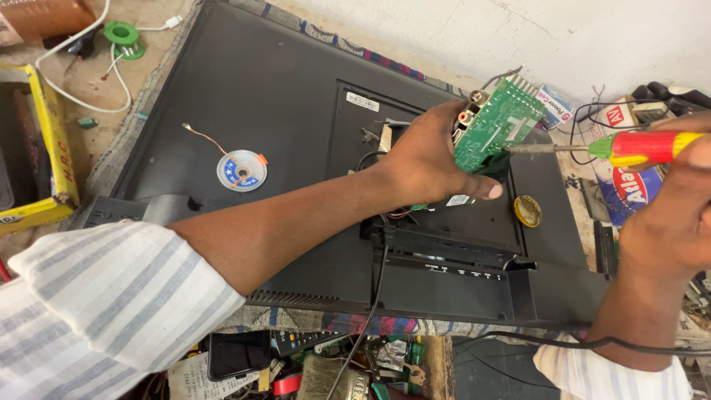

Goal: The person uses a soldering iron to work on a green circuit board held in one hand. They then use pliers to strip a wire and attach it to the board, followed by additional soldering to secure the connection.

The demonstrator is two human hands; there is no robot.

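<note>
- Both hands are up at the right of the frame, over the back of a black television [281, 111] that lies face down across the table [159, 59].
- Left hand [429, 159] is closed around a green circuit board [498, 124], thumb stretched along its lower edge and fingers wrapped behind it; the board is lifted clear of the set.
- That board sits tilted, its long axis running from lower left to upper right, the green face turned toward the viewer, round metal sockets at its upper left corner and a ribbed metal heat sink at the top right.
- Right hand [678, 215] is clenched on a screwdriver [607, 148] with a red, yellow and green handle, at the right edge of the frame.
- Its long axis is nearly level, handle to the right, thin shaft pointing left, and the tip meets the board's right-hand edge.
- Below the board the television's rear compartment stands open, with wires visible inside.
- A small yellowish round tin [527, 210] rests on the set just below and right of the board.
- A reel of solder wick [241, 170] lies on the back panel at centre left, a strand trailing up and left.
- A green spool [121, 34] and a white cable [74, 89] are in the upper left, a yellow box [53, 141] at the left edge.
</note>
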